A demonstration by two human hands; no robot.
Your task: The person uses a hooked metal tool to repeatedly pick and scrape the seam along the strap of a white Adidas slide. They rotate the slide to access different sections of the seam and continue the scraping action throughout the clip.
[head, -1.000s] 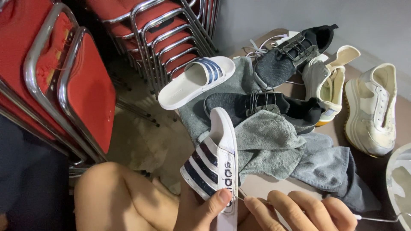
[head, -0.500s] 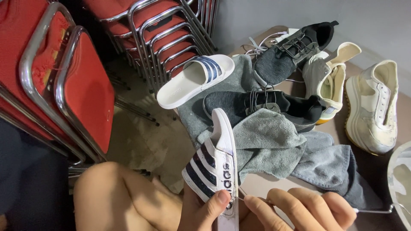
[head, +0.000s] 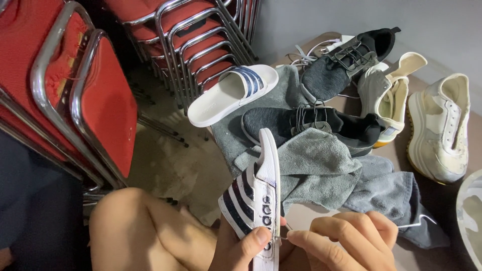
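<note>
Gripping a white rubber slide sandal with dark blue stripes [head: 256, 200] low in the view, the left hand [head: 241, 251] closes its fingers around the lower part, thumb pressed on the sole edge. The sandal stands tilted on its side, toe end pointing up and away, above the person's bare knee [head: 145, 231]. The right hand [head: 346, 243] sits just beside it, its fingers curled shut with thumb and forefinger pinched on something thin and pale (too small to tell what) that meets the sandal's edge.

Beyond the hands, a crumpled grey towel [head: 321, 165] lies on the floor, and a matching white slide sandal [head: 233, 93] rests partly on its far corner, sole down. A dark grey knit sneaker [head: 306, 123] lies on the towel between the two sandals. Farther back sits a second grey sneaker with black heel and white laces [head: 346, 62]. To its right stand a pale grey and cream shoe [head: 389, 95] and, well apart at the edge, a worn white lace-up sneaker [head: 442, 128]. Stacked red chairs with chrome frames [head: 100, 85] fill the left side.
</note>
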